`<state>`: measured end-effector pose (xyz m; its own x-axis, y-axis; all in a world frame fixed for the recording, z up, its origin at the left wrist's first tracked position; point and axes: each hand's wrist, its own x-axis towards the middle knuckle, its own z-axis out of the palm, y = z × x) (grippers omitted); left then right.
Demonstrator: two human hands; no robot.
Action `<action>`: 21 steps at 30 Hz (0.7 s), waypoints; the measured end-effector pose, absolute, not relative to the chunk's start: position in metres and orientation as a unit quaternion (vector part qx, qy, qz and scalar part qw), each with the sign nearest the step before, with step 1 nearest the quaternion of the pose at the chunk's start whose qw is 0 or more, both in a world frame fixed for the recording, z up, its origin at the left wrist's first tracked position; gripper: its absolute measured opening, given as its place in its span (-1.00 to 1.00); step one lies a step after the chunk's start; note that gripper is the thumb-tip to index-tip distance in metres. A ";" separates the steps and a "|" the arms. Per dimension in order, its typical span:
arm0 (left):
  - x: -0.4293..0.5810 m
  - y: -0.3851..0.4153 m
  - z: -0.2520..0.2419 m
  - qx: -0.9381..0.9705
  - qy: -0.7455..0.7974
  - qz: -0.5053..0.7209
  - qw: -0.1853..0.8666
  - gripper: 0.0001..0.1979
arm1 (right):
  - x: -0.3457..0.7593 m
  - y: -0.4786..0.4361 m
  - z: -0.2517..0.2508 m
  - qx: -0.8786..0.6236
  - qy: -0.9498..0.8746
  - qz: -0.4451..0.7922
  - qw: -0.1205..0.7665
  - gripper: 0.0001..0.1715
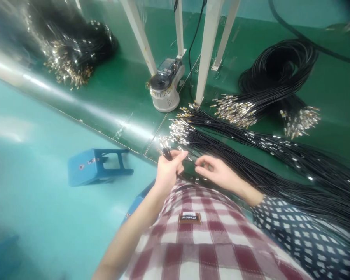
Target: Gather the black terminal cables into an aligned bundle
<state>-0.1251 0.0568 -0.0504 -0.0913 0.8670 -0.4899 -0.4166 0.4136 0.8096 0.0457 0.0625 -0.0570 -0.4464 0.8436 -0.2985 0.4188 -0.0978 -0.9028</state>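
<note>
My left hand [169, 167] is closed around a small bunch of black cables [165, 149], their metal-tipped ends sticking up past the fingers. Pinched in my right hand [211, 168] is a single thin black cable, with its pale connector end [184, 152] pointing toward the left thumb. Just beyond both hands, a long bundle of black cables [221, 155] lies on the green tabletop, with silvery connectors [179, 131] gathered at its left end. A second long bundle [251, 136] runs beside it, dotted with bright metal pieces.
A round grey tape dispenser [165, 95] stands near white posts [207, 50]. Coiled black cables [280, 70] lie at the back right, and another heap of cables [99, 42] at the back left. A blue stool [84, 167] stands on the floor left of the table edge.
</note>
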 end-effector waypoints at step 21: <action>-0.146 0.058 -0.050 0.139 0.518 0.529 0.658 -0.67 | 0.011 0.056 -0.073 -0.490 -0.715 0.466 0.176 -0.64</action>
